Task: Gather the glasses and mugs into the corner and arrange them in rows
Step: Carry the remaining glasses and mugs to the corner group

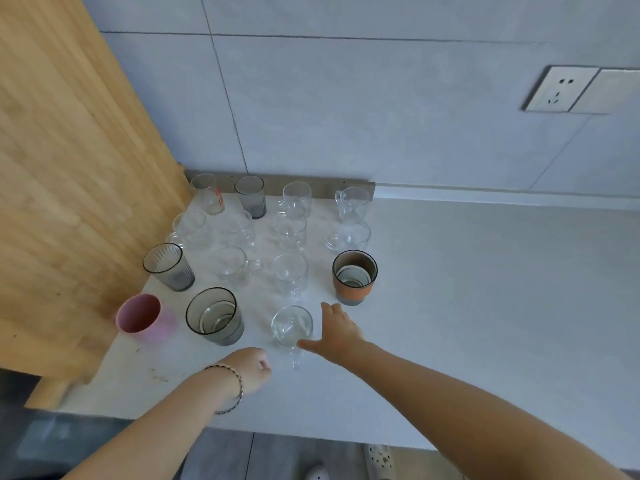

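Fifteen or so glasses and mugs already stand upright in rows on the counter [485, 306], packed into the corner where the wooden panel [69, 168] meets the tiled wall. In the nearest row, starting from the left, we have a pink cup [142, 315] against the panel, then a grey tumbler [214, 318]. Below and right of the tumbler our left hand [251, 367] rests with its fingers curled in and nothing in them.

Next comes the clear mug [292, 325], the piece in hand. It stands on its base with its mouth up and its long axis vertical, and its handle [295, 360] points back towards us. Our right hand [341, 336] lies just beside it on the right, fingers straight and thumb spread. The thumb seems to touch the mug's near side (the glass makes this hard to judge), and nothing is gripped.

We judge the mug light, rigid, smooth and breakable. It would clink or chip against its neighbours if shoved. The safe hold is around the body or by the handle, with a lift or a gentle slide. To the right, the orange cup [354, 278] ends the row behind, so the slot in front of it looks unfilled.
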Motion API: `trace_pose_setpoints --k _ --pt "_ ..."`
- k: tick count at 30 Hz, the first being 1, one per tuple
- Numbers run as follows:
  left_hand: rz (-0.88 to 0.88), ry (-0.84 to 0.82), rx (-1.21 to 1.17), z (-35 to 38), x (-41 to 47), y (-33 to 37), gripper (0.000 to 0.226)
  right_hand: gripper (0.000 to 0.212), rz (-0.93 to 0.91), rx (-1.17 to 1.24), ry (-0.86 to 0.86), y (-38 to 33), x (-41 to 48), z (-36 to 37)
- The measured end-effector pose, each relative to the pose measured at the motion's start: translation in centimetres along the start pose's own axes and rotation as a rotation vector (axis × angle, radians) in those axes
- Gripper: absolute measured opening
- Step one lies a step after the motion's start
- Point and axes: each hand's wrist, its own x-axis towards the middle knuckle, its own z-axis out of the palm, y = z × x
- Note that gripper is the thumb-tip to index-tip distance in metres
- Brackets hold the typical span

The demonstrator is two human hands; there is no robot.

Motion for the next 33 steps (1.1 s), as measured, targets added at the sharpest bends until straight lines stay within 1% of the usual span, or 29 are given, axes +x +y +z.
trace_pose_setpoints --k 2,4,6,10,16,20,24,27,29,30,33 --pt "0.08 -0.023 0.041 -0.2 0.6 2.2 0.016 0.06 0.071 -0.03 -0.015 3.1 -1.0 -1.7" --pt "0.169 -0.025 0.093 -0.3 1.4 5.1 0.01 0.047 0.16 -0.022 -0.034 6.9 -2.2 -3.5" --pt "0.252 -0.015 0.138 -0.4 2.2 8.5 0.008 0.043 0.251 -0.003 -0.034 10.8 -4.1 -5.4" --pt "0.41 -0.024 0.256 -0.2 3.3 16.8 0.01 0.042 0.395 0.015 0.022 18.8 -8.9 -9.3" --pt "0.522 -0.078 0.374 1.9 4.5 30.5 0.029 0.034 0.611 0.144 0.266 31.8 -15.5 -14.6" --pt "0.597 -0.097 0.411 4.1 5.3 40.4 0.03 0.032 0.689 0.188 0.354 40.9 -18.5 -17.9" --pt "0.616 -0.107 0.394 7.0 7.3 50.7 0.029 0.032 0.725 0.213 0.359 50.8 -19.8 -21.5" --pt "0.579 -0.115 0.329 9.4 9.7 57.8 0.028 0.031 0.739 0.21 0.368 57.9 -19.8 -24.5" --pt "0.548 -0.131 0.29 10.8 10.9 61.9 0.021 0.031 0.748 0.212 0.375 62.3 -19.4 -26.6" --pt "0.536 -0.141 0.296 11.3 11.3 63.8 0.019 0.033 0.748 0.21 0.378 64.3 -19.1 -27.7" --pt "0.495 -0.145 0.303 12.3 12.8 68.8 0.024 0.043 0.743 0.188 0.408 69.7 -17.4 -31.2"
